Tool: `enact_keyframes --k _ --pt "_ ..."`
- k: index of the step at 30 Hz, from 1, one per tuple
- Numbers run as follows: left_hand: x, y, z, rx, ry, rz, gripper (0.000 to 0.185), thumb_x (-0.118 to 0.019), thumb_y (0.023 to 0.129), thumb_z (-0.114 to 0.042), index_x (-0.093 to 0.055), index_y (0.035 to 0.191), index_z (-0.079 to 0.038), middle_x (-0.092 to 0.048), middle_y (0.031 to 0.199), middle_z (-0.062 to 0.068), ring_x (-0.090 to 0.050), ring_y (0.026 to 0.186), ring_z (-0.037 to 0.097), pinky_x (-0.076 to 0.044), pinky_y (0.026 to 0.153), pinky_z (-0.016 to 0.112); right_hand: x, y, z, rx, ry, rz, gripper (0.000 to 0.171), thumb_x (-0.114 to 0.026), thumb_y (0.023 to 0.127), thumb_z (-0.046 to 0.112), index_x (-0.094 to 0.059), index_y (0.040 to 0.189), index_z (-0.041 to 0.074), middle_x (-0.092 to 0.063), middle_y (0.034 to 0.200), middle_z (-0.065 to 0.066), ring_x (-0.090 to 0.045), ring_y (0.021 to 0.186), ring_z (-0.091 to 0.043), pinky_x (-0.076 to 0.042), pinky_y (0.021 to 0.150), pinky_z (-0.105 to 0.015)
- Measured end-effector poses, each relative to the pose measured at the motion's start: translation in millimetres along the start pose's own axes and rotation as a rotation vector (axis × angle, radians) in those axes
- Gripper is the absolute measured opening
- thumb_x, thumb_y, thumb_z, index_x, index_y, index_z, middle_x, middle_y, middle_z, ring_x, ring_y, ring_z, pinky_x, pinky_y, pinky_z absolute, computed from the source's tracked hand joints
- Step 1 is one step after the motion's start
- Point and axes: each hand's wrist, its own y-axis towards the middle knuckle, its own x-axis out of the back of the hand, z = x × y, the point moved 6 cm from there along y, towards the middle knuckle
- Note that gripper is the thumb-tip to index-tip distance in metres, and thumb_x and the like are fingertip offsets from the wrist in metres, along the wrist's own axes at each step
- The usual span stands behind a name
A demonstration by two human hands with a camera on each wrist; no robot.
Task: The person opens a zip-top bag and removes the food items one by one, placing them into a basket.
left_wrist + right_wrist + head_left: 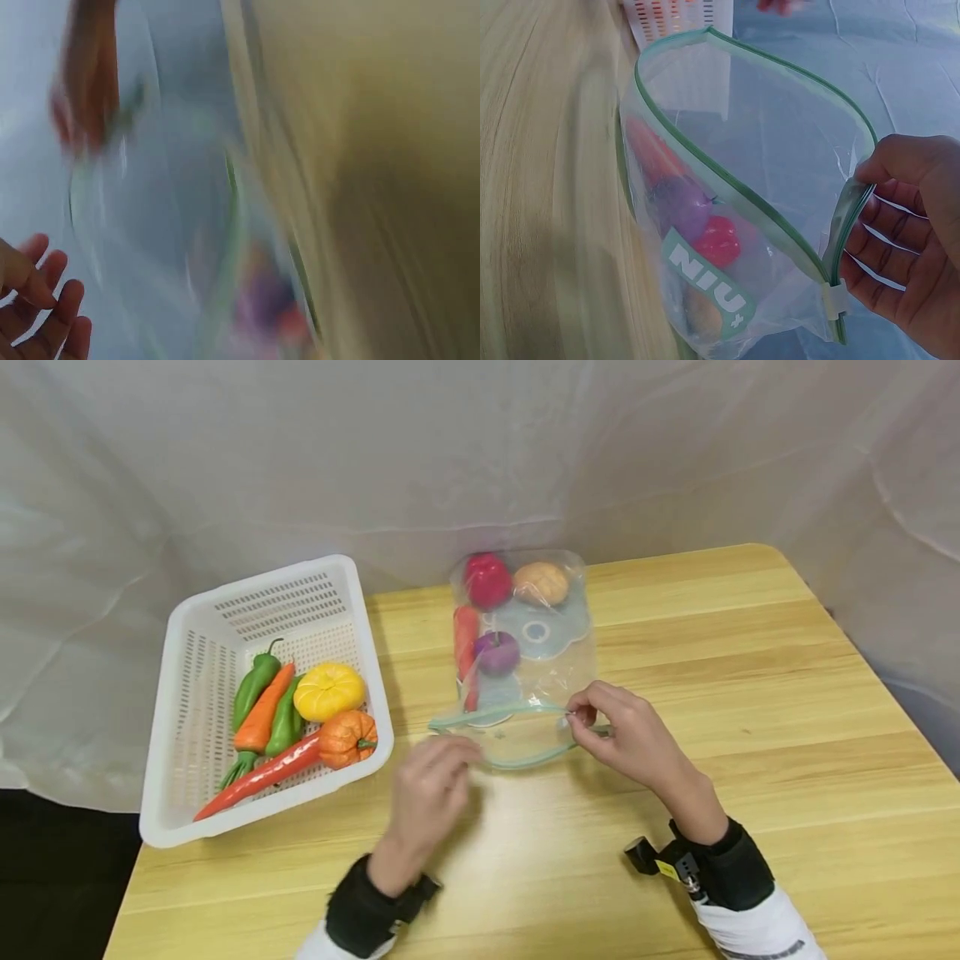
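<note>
A clear zip bag point(566, 672) with a green-edged mouth stands gaping toward me. Through its plastic show a round red piece point(488, 581), a tan lumpy piece point(542, 584), a purple round vegetable point(497, 653) and a long red one point(465, 643). My right hand point(626, 735) pinches the right end of the bag's mouth between thumb and fingers, near the white slider point(835, 300). Off the mouth's left end is my left hand point(431, 781), blurred. Its fingers point(67, 304) are loosely bent with nothing between them in the left wrist view.
On the left of the wooden table point(750, 693) stands a white slotted basket point(262, 589). Inside lie green peppers point(257, 687), a carrot point(264, 714), a long red pepper point(277, 774), a yellow pumpkin point(330, 692) and an orange pumpkin point(347, 739). A pale curtain point(480, 452) hangs behind.
</note>
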Motion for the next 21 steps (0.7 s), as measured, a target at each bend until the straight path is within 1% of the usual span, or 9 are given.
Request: enact_keyframes --k 3,5,7,10,13,15,18,19,21 --pt "-37.8 11.3 -26.6 -0.026 0.022 0.266 0.024 -0.056 0.072 0.006 -0.071 0.08 -0.01 -0.07 0.087 0.0 -0.066 0.081 0.015 -0.053 0.074 0.026 0 0 1 0.008 0.003 -0.004 0.011 -0.063 0.075 -0.002 -0.061 0.082 0.006 -0.061 0.074 0.001 -0.054 0.068 -0.007 -0.039 0.063 -0.006" --pt "-61.6 21.2 -34.1 -0.012 0.111 0.435 0.024 -0.059 0.075 0.002 -0.073 0.084 -0.014 -0.07 0.089 -0.003 -0.065 0.082 0.012 -0.053 0.072 0.024 1 0 2 0.011 0.006 -0.006 0.008 -0.062 0.077 -0.001 -0.061 0.082 0.005 -0.061 0.074 0.0 -0.054 0.068 -0.007 -0.04 0.063 -0.007" --pt "-81.6 32.7 -35.5 0.002 0.19 0.535 0.02 -0.059 0.077 0.0 -0.071 0.079 -0.016 -0.068 0.082 -0.003 -0.064 0.075 0.011 -0.052 0.063 0.025 1 0 2 0.015 0.01 -0.002 0.006 -0.061 0.078 0.001 -0.061 0.083 0.005 -0.061 0.075 0.0 -0.054 0.068 -0.007 -0.041 0.063 -0.008" --pt "-102.8 49.6 -31.7 0.003 0.282 0.586 0.014 -0.06 0.078 -0.004 -0.068 0.079 -0.015 -0.066 0.079 -0.002 -0.063 0.073 0.013 -0.05 0.059 0.025 1 1 2 0.01 0.017 -0.005 0.006 -0.06 0.079 0.001 -0.062 0.084 0.004 -0.061 0.076 -0.001 -0.054 0.069 -0.007 -0.041 0.062 -0.01" --pt "-115.7 63.1 -22.3 0.036 0.284 0.621 0.009 -0.06 0.082 -0.009 -0.067 0.084 -0.014 -0.067 0.08 0.001 -0.064 0.076 0.015 -0.051 0.062 0.024 3 1 1 0.006 0.017 -0.015 0.007 -0.059 0.079 0.0 -0.062 0.085 0.003 -0.061 0.076 -0.002 -0.054 0.068 -0.007 -0.04 0.062 -0.008" --pt "-120.6 71.4 -16.1 0.044 0.268 0.632 0.012 -0.059 0.083 -0.009 -0.068 0.089 -0.014 -0.068 0.082 0.001 -0.064 0.076 0.014 -0.05 0.063 0.021 3 1 2 0.01 0.019 -0.018 0.007 -0.059 0.079 0.0 -0.062 0.085 0.003 -0.061 0.076 -0.001 -0.054 0.068 -0.007 -0.04 0.062 -0.008" --pt "-124.3 81.6 -7.6 0.076 0.259 0.648 0.02 -0.059 0.082 -0.007 -0.069 0.096 -0.015 -0.069 0.083 0.0 -0.061 0.068 0.01 -0.044 0.055 0.015 3 1 3 0.027 0.017 -0.006 0.007 -0.059 0.079 0.001 -0.063 0.085 0.004 -0.06 0.076 0.001 -0.054 0.069 -0.007 -0.045 0.061 -0.014" --pt "-125.3 83.6 -5.4 0.075 0.274 0.667 0.023 -0.059 0.082 -0.007 -0.069 0.1 -0.016 -0.07 0.083 -0.002 -0.06 0.066 0.008 -0.042 0.054 0.014 2 1 3 0.033 0.015 -0.004 0.008 -0.059 0.079 0.001 -0.063 0.086 0.004 -0.06 0.076 0.001 -0.054 0.069 -0.007 -0.046 0.06 -0.017" --pt "-127.8 87.3 -0.8 0.114 0.279 0.703 0.028 -0.06 0.081 -0.01 -0.067 0.107 -0.019 -0.07 0.084 -0.005 -0.058 0.062 0.006 -0.038 0.05 0.011 2 1 4 0.041 0.015 -0.005 0.008 -0.059 0.079 0.002 -0.064 0.085 0.005 -0.06 0.076 0.002 -0.054 0.069 -0.007 -0.048 0.059 -0.02"
